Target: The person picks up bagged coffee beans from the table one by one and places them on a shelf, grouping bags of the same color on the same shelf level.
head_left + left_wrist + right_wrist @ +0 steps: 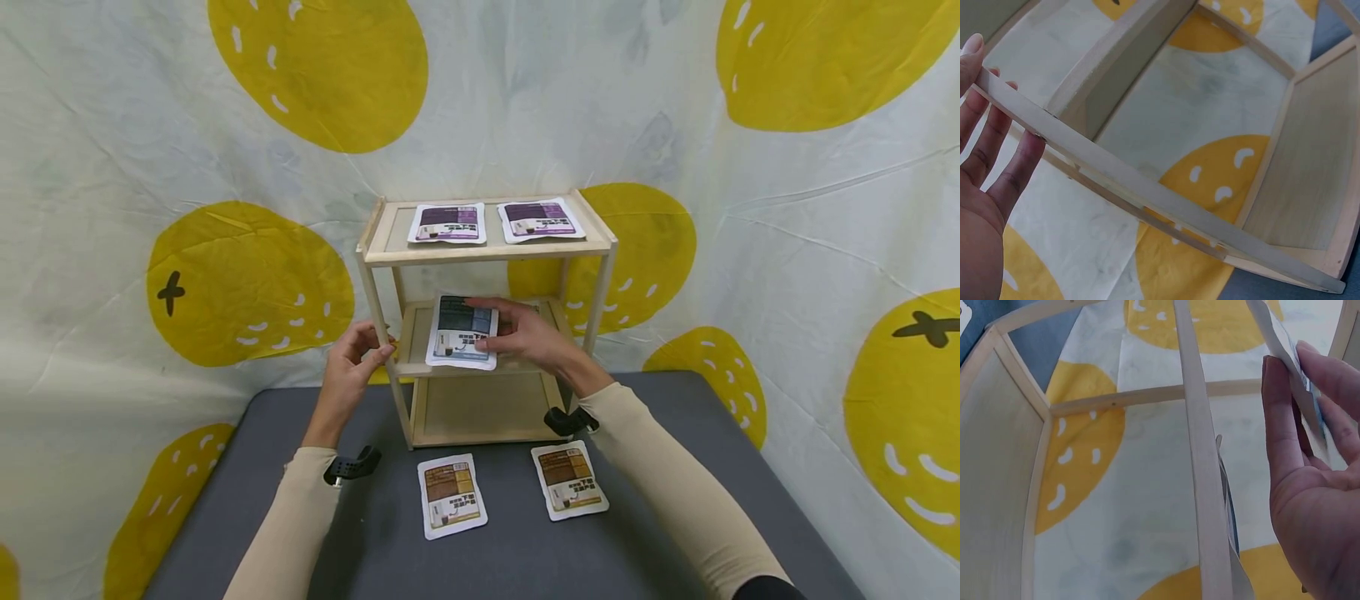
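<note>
A small wooden shelf rack (480, 253) with three tiers stands in front of me. My left hand (352, 364) grips its left front post (1110, 159), thumb on one side and fingers on the other. In my right hand (528, 337), a white pouch with a dark teal label (462, 332) is pinched between thumb and fingers. It is tilted and overlaps the front of the middle shelf in the head view. The right wrist view shows the pouch (1300, 387) nearly edge-on. Another thin packet (1232, 512) lies along the middle shelf there, mostly hidden by my right hand in the head view.
Two purple-labelled pouches, one left (447, 223) and one right (540, 220), lie on the top shelf. Two brown-labelled pouches, left (452, 497) and right (570, 481), lie on the dark grey table (510, 567) before the rack. A fruit-patterned cloth (480, 100) hangs behind.
</note>
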Action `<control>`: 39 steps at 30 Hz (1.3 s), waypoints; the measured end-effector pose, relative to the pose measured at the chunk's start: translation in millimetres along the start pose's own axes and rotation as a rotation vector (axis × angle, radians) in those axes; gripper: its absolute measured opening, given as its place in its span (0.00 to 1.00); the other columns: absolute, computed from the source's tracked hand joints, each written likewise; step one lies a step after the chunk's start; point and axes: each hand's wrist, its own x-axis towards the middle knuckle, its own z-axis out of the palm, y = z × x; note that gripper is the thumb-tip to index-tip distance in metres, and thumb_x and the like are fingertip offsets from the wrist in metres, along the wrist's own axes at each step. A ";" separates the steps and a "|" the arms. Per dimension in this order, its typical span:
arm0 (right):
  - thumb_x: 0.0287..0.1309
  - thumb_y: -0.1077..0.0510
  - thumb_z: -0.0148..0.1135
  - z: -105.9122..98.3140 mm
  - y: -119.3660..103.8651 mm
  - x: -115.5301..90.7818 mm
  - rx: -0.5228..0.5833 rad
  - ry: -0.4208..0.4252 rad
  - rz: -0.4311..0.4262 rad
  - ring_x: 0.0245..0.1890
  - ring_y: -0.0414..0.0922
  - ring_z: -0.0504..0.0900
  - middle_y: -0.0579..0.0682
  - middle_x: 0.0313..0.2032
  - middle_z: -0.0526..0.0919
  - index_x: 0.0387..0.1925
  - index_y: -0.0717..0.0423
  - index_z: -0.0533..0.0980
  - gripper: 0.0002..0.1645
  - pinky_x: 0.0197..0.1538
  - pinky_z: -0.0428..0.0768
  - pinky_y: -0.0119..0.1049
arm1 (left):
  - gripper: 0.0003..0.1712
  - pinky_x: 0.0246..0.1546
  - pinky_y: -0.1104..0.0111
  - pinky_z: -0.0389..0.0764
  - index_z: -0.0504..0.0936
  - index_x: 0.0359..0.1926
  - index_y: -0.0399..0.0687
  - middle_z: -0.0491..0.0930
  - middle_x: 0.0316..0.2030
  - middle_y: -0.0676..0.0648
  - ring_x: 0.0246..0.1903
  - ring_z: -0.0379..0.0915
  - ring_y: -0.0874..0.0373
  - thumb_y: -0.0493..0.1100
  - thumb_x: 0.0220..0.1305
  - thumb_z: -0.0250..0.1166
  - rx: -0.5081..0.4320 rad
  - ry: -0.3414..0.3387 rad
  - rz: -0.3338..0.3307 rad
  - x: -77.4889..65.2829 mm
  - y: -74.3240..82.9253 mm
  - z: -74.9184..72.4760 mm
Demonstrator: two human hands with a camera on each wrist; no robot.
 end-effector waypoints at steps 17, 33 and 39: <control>0.58 0.57 0.75 -4.5 -2.5 22.1 -0.081 0.045 0.107 0.47 0.52 0.84 0.57 0.55 0.79 0.70 0.38 0.71 0.39 0.49 0.85 0.44 | 0.16 0.44 0.73 0.79 0.75 0.56 0.33 0.78 0.45 0.32 0.44 0.76 0.59 0.30 0.69 0.63 0.012 -0.006 -0.022 -2.5 24.1 3.5; 0.60 0.51 0.73 -0.8 -2.9 37.4 -0.289 0.021 0.215 0.52 0.50 0.77 0.51 0.60 0.76 0.69 0.42 0.72 0.36 0.51 0.77 0.43 | 0.18 0.43 0.73 0.80 0.75 0.57 0.35 0.77 0.46 0.28 0.44 0.76 0.57 0.33 0.69 0.65 0.002 -0.007 0.004 -0.3 3.6 0.6; 0.59 0.51 0.74 1.6 -5.2 38.9 -0.326 0.075 0.230 0.51 0.50 0.80 0.55 0.57 0.79 0.69 0.48 0.72 0.38 0.52 0.79 0.43 | 0.17 0.44 0.73 0.80 0.75 0.57 0.33 0.76 0.46 0.26 0.43 0.76 0.57 0.30 0.69 0.64 0.003 -0.011 -0.015 -1.3 13.3 2.3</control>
